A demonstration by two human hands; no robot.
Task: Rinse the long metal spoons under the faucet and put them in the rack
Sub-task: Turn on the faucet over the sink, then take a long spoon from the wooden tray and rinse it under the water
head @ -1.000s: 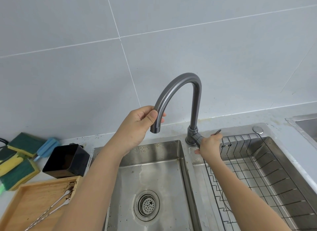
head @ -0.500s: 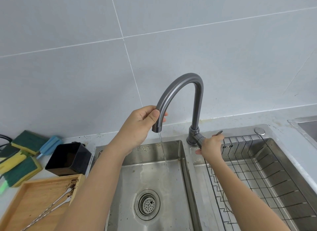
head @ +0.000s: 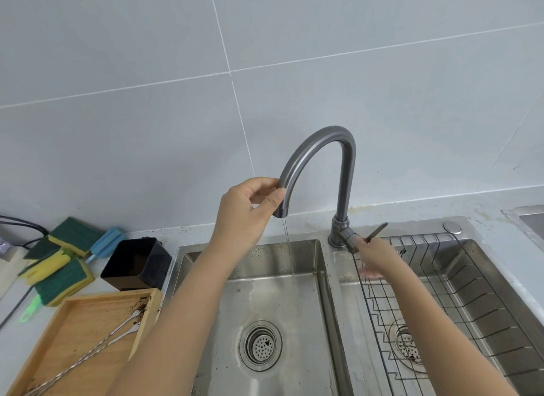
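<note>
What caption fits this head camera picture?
Left hand holds the faucet spout, right hand on its lever; spoons wait in tray.

Spoons (head: 97, 345) in tray (head: 47, 339), left of sink (head: 294, 307)

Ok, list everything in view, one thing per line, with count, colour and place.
faucet: 1, dark grey, between basins, thin stream running
left basin: 1, steel, drain in floor
wire rack: 1, dark, in right basin
long spoons: 2, silver, on tray
wooden tray: 1, tan, counter left
black cup: 1, behind tray
sponges: several, green-yellow, far left
blue brush: 1, beside sponges
left hand: holds spout
right hand: on faucet lever
</note>
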